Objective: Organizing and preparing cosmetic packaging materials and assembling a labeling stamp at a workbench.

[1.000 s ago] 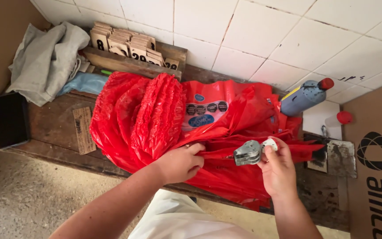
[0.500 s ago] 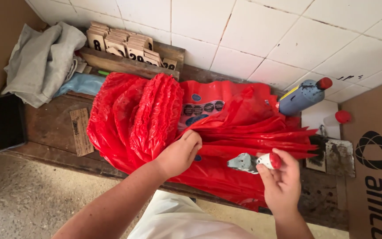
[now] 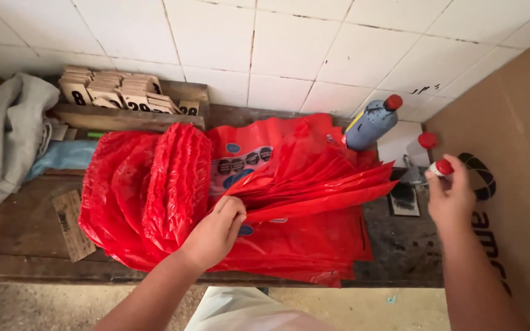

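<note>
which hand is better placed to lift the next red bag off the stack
Left. The left hand already rests on the red plastic bags, fingers tucked among the fanned layers. The right hand is off beside the cardboard box, holding a small red-capped item.
</note>
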